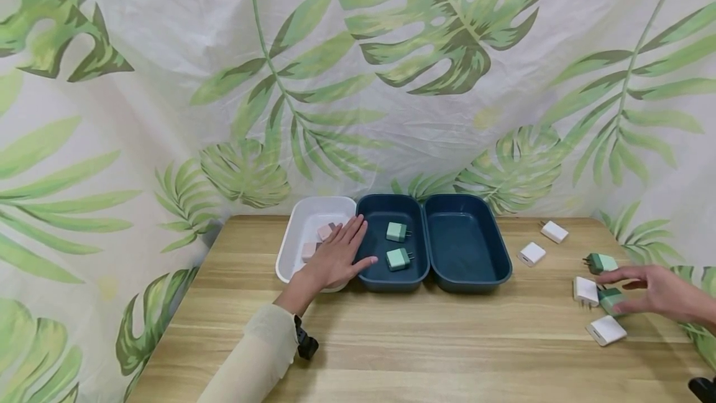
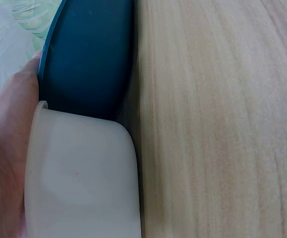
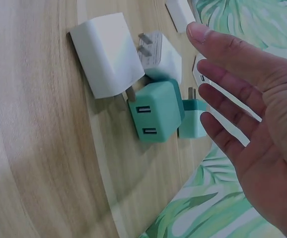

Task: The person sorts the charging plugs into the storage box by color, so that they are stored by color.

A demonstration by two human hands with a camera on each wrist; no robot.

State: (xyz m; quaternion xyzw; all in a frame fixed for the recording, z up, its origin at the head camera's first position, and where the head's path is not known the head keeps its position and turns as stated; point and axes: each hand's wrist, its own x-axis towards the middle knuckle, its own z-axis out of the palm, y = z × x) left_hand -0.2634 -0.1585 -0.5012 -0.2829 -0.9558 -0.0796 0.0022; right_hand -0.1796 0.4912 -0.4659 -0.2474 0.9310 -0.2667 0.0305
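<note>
My left hand (image 1: 335,257) lies flat with straight fingers across the adjoining rims of a white tray (image 1: 284,238) and a dark blue tray (image 1: 386,286). Pink chargers (image 1: 309,251) lie in the white tray, partly hidden by that hand. Two green chargers (image 1: 396,232) are in the middle tray. At the right, my right hand (image 1: 651,291) hovers with thumb and fingers apart around a green charger (image 3: 156,111). Beside it lie white chargers (image 3: 108,54) and another green charger (image 3: 193,119). Nothing is held in either hand.
A second dark blue tray (image 1: 467,282) stands right of the middle one. Two white chargers (image 1: 531,254) lie between it and the right-hand cluster. The wooden table (image 1: 419,341) meets a leaf-patterned cloth (image 1: 414,135) at its back edge.
</note>
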